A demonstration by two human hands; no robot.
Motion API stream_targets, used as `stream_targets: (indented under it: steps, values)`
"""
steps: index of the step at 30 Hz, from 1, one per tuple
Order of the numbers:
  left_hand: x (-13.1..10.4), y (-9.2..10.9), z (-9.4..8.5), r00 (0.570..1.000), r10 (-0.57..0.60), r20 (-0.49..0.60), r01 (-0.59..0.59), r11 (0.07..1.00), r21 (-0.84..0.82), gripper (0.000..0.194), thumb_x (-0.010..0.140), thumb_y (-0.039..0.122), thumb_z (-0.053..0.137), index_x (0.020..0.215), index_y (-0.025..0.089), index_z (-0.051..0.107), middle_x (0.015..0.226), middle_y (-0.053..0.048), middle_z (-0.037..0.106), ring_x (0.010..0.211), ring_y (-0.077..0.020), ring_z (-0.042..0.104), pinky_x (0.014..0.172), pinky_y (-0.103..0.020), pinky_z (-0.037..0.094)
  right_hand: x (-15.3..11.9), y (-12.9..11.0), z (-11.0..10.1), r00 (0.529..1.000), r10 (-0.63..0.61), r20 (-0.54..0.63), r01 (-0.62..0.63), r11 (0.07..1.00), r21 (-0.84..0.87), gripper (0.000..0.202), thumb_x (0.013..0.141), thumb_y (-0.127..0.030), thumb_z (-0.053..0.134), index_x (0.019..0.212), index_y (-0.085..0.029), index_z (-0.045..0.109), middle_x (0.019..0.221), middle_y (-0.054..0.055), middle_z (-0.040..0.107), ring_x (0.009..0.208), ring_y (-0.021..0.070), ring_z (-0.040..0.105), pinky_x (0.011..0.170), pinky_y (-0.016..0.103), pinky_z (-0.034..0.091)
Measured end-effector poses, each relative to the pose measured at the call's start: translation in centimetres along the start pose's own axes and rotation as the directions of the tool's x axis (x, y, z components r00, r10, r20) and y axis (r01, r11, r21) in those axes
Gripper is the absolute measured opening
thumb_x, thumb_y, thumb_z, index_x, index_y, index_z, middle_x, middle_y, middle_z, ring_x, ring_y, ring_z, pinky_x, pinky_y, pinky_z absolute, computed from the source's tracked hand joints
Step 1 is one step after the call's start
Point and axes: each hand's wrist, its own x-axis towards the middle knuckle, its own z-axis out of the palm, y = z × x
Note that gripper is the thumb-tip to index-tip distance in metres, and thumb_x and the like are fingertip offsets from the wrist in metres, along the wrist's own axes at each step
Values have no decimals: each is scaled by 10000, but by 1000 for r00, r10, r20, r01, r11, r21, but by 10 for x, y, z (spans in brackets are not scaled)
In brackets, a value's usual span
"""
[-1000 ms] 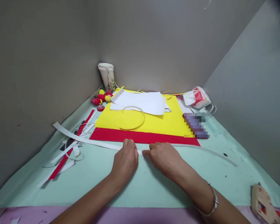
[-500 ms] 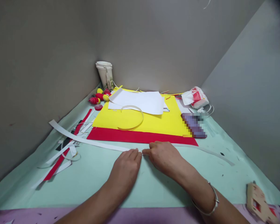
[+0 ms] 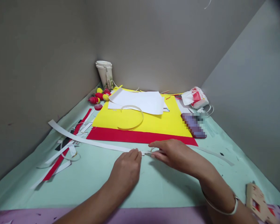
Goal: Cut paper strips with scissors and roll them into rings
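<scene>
Carrying everything, the pale green desk (image 3: 172, 193) has a yellow sheet (image 3: 154, 123) over a red sheet (image 3: 121, 134), both toward its far edge. A long white strip (image 3: 95, 143) runs from near the desk's left edge to the middle; a greyer strip (image 3: 212, 152) lies toward the right edge. The left hand (image 3: 126, 168) rests palm-down, fingers together over the white strip; whether it grips or only presses, I cannot tell. Just beside it, the right hand (image 3: 177, 154) has forefinger and thumb parted at the tips around a narrow pale piece (image 3: 148, 152); whether it pinches this is unclear. The step in hand looks like working at the white strip's inner end, which calls for steady left pressure and a light right-hand touch.
</scene>
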Motion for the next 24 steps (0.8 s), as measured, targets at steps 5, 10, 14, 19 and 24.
stream_targets:
  steps: [5,10,14,19,24]
  values:
    - [3,1,0,998,-22,-63,20,999,-33,262,935,174,390,996,122,640,906,-112,645,827,-241,589,719,-375,479,-5,-1,-12,1000,-19,21,14,970,244,385,871,-293,560,1256,-278,569,1074,22,693,877,163,632,736,250,465]
    - [5,-2,-1,997,-19,-74,12,995,-95,252,937,193,397,922,150,644,835,-88,599,791,-228,544,708,-369,446,-1,-6,-11,999,-12,42,-6,914,405,393,857,-276,579,1249,-267,565,983,4,677,794,133,593,672,223,454]
    - [5,-4,-3,994,-70,-84,54,983,-175,203,921,212,427,879,173,622,824,-71,597,798,-222,545,721,-359,436,7,-9,-1,999,5,54,-34,832,554,356,846,-323,613,1189,-230,599,900,12,663,735,130,584,635,226,459]
    - [4,-5,-5,985,-151,-88,123,956,-266,187,885,246,495,1056,189,543,894,-58,635,834,-229,573,720,-349,434,16,-12,10,993,12,119,-100,629,771,305,850,-365,614,1110,-207,615,780,1,629,552,99,552,511,222,466]
    - [6,-7,-8,979,-199,-52,173,932,-319,199,851,218,514,1050,215,508,902,-36,640,838,-222,582,691,-324,417,26,-13,20,992,75,97,-120,423,898,278,819,-405,654,984,-182,637,771,4,625,568,92,551,492,205,461]
